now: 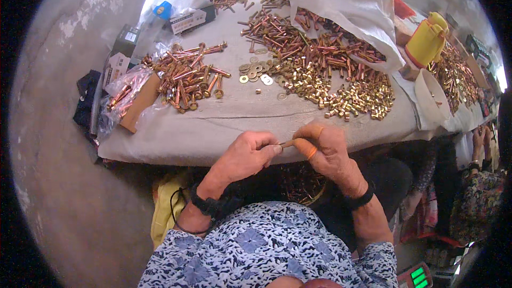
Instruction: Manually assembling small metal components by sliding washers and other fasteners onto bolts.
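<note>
Both hands meet in front of the table's near edge. Between their fingertips is a thin brass-coloured bolt [288, 143], with much of it hidden by the fingers. My left hand [248, 154] pinches its left end between thumb and forefinger. My right hand [328, 152], with orange covers on the thumb and a finger, grips the other end. Beyond the hands lie a heap of short gold sleeves [354, 98], a cluster of flat washers [256, 69] and a large pile of long bolts [314, 48]. One loose sleeve [258, 91] sits apart.
At the left, assembled bolts [194, 72] are heaped beside a cardboard piece [140, 104] and small boxes [193, 20]. A white sack [346, 0] spills bolts at the back. A yellow jug [428, 40] stands at the right. Below the table edge is a container of bolts [304, 184].
</note>
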Available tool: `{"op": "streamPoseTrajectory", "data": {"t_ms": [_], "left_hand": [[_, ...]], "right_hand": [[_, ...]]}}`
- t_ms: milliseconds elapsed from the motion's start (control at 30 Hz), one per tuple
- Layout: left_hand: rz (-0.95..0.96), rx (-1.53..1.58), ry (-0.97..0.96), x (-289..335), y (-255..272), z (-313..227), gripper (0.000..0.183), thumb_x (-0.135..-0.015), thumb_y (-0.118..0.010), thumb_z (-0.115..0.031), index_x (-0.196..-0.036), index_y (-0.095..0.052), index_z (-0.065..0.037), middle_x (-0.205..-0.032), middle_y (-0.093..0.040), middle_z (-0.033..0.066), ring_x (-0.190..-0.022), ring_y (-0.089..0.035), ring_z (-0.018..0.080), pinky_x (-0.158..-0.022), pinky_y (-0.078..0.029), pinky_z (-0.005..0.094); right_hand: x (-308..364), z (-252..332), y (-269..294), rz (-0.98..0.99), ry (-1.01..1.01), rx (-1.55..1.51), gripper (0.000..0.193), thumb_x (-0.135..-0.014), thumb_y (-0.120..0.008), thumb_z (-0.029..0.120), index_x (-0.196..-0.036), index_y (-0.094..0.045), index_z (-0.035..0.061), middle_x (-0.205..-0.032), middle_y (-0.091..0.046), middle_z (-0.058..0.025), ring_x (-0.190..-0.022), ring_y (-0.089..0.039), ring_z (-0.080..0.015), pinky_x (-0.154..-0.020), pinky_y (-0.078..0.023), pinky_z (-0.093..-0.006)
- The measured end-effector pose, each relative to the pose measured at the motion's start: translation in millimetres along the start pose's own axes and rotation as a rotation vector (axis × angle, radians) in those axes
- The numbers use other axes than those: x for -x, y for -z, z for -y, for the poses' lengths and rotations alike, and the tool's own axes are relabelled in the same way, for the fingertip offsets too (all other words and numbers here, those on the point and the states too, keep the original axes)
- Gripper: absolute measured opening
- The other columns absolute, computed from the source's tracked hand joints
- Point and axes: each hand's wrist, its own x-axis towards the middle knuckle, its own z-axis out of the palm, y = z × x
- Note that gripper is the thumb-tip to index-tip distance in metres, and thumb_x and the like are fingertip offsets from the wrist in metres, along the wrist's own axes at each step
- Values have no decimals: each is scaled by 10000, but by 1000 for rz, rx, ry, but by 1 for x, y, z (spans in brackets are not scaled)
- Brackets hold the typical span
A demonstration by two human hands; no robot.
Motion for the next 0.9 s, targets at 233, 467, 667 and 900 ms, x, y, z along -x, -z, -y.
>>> {"op": "streamPoseTrajectory", "data": {"t_ms": [233,467,667,900], "left_hand": [[-107,-187,-46,5,19,-11,163,-850,-552,-175,-819,-599,-23,-609,-514,-11,-552,-480,76,-508,-404,250],[-1012,-968,-98,-4,155,-45,295,-798,-607,-258,-1000,-623,-45,-839,-635,179,-743,-614,294,-695,-468,373],[-895,-1015,-172,-27,163,-82,315,-788,-601,-281,-990,-621,-39,-871,-629,199,-808,-608,347,-737,-468,385],[-601,-1473,-312,-143,161,-109,259,-753,-560,-132,-985,-599,-21,-974,-595,183,-931,-568,332,-789,-466,412]], "right_hand": [[2,1,11,61,-211,62,218,-807,-642,191,-665,-598,31,-560,-524,-138,-495,-533,-274,-456,-399,-363],[2,-9,3,74,68,239,202,-769,-661,189,-637,-579,59,-548,-520,-115,-485,-522,-298,-442,-396,-393],[3,-16,4,116,163,369,179,-738,-679,162,-648,-549,78,-541,-495,-84,-482,-512,-277,-431,-386,-379],[-2,-14,9,144,204,407,236,-706,-699,180,-601,-504,101,-520,-447,-53,-447,-487,-249,-405,-378,-367]]}}
